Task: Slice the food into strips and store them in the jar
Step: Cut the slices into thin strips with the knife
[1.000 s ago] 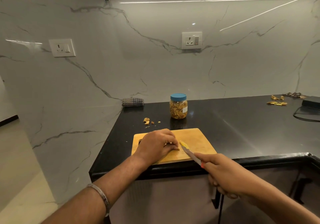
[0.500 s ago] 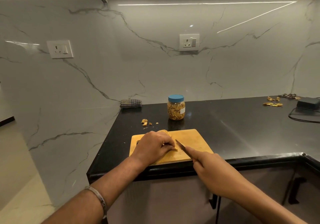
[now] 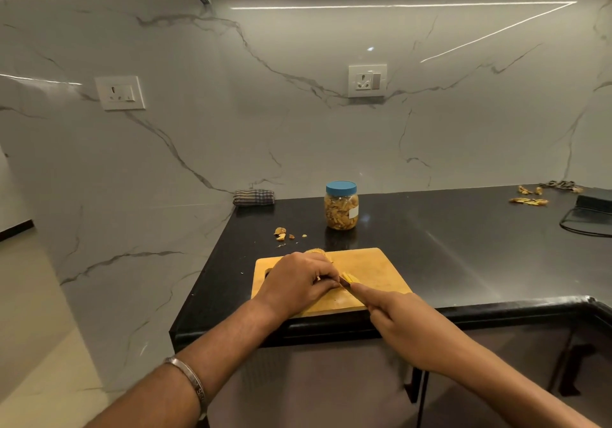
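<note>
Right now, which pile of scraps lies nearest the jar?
The small pile of scraps left of the jar; the other scraps lie far right by the wall.

Left hand (image 3: pixel 298 283), right hand (image 3: pixel 402 323), fingers curled.

two bare forearms in view, no sleeves showing anywhere. left hand (image 3: pixel 296 283) has no rings as far as visible, left wrist wears plain silver metal bangle (image 3: pixel 190 378), rounded band, slightly scuffed look, some faint marking on it, too small to read. right hand (image 3: pixel 402 323) and wrist bare, no watch or band, nails too blurry to tell
</note>
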